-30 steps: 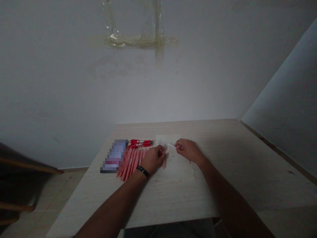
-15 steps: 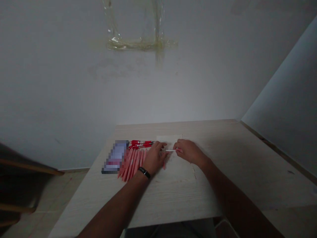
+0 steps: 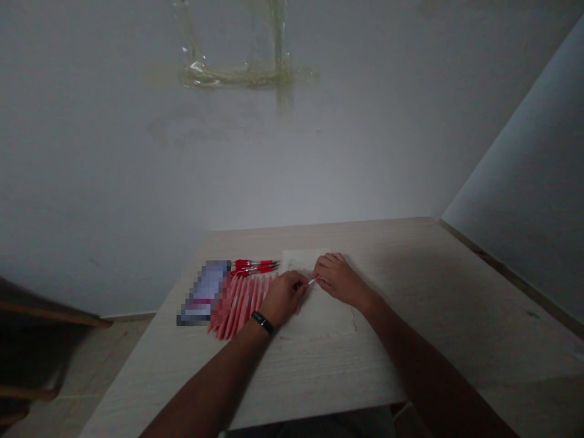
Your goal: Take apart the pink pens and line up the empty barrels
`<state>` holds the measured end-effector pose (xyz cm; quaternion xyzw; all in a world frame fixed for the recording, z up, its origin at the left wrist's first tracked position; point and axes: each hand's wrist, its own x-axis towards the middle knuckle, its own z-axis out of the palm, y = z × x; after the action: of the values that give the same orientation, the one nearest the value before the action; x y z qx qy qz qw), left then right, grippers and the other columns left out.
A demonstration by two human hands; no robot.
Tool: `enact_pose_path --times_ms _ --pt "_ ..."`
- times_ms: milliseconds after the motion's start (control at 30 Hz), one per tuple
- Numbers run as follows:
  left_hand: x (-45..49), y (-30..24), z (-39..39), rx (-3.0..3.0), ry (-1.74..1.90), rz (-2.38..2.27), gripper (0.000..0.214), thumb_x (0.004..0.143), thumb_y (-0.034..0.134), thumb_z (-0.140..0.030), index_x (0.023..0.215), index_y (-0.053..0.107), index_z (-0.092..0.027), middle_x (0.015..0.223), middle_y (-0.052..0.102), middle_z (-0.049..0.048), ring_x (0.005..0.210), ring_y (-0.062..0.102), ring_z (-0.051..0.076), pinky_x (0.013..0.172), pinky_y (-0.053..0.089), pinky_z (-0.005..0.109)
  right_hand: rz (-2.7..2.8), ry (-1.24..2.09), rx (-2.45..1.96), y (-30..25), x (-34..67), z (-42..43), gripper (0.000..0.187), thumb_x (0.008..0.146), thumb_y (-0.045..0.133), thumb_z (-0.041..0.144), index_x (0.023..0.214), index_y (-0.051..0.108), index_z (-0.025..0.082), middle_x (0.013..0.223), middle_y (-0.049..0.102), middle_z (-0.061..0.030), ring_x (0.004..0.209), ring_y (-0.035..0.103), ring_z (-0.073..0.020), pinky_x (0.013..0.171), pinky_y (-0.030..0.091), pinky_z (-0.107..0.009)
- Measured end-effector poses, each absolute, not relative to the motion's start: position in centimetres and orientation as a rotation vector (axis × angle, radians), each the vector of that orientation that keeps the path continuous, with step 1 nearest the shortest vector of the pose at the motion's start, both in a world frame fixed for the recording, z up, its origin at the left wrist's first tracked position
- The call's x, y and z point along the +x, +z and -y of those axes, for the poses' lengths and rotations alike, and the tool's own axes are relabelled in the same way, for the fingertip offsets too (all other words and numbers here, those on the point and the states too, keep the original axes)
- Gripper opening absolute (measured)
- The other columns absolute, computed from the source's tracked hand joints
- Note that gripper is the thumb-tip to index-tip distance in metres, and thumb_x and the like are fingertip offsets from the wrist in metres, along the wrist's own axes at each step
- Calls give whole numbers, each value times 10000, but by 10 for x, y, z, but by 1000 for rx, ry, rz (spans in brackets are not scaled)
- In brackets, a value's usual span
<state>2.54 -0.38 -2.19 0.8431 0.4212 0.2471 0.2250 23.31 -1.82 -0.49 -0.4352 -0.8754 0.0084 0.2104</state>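
My left hand (image 3: 285, 296), with a black band on its wrist, is closed around a pink pen barrel (image 3: 298, 291) on a white sheet of paper (image 3: 319, 310). My right hand (image 3: 338, 280) pinches a thin white refill (image 3: 312, 281) whose tip points at the left hand. The two hands nearly touch. A row of pink pen barrels (image 3: 239, 298) lies just left of my left hand. Behind that row lie a few assembled red pens (image 3: 254, 266).
The light wooden table (image 3: 410, 340) stands against a pale wall (image 3: 137, 152) with old tape marks (image 3: 241, 73). A blurred-out flat box (image 3: 204, 292) lies left of the pens. A dark wooden chair (image 3: 36, 340) is at the far left, beyond the table's left edge.
My right hand moved left with the white refill, bringing its tip up to the barrel in my left hand. The view shifted slightly.
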Motion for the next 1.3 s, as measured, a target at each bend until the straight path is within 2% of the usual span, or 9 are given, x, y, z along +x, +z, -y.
enact_pose_path --times_ms 300,700,1067,1300 --pt "25 -23 5 2256 692 -1170 180 901 559 -288 925 702 -181 794 705 44 695 626 159 641 439 254 2494 17 -1159 -4 234 20 76 949 573 218 997 628 195 1004 613 -58 1005 492 -215 903 336 -362" --pt "19 -24 3 2274 705 -1259 111 862 566 -208 853 671 -174 785 678 28 706 595 140 651 404 236 2335 -24 -1224 2 264 15 58 938 606 239 962 648 206 986 639 -50 992 513 -216 870 325 -353" --pt "17 -19 2 2304 719 -1266 98 834 586 -170 848 683 -174 812 681 30 743 597 147 666 405 242 2241 48 -1307 -6 275 9 45 907 636 221 939 640 190 942 648 -52 926 551 -203 827 359 -329" --pt "17 -20 0 2315 734 -1257 94 821 594 -158 837 685 -177 796 686 26 738 597 148 667 404 244 2241 249 -1279 -34 265 1 37 872 673 190 904 655 189 898 649 -35 854 580 -169 783 403 -288"
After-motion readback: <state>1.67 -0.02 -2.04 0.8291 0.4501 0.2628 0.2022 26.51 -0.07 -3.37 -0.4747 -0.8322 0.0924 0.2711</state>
